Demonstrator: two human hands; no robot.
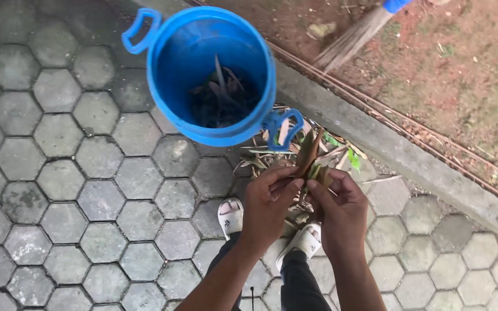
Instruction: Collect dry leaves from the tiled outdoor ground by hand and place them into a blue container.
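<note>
Hands meet over the litter: your left hand (pixel 269 201) and right hand (pixel 341 210) are both closed around one bunch of dry brown leaves (pixel 308 155), pressed between them so nothing spills, just beside the round blue plastic bucket (pixel 171 52). More loose leaves (pixel 260 158) apparently lie beneath, partly hidden.

Left hand (pixel 267 201) and right hand (pixel 341 210) side by side, fingers pinched shut, pointing toward 12 o'clock; forearms bare.
</note>
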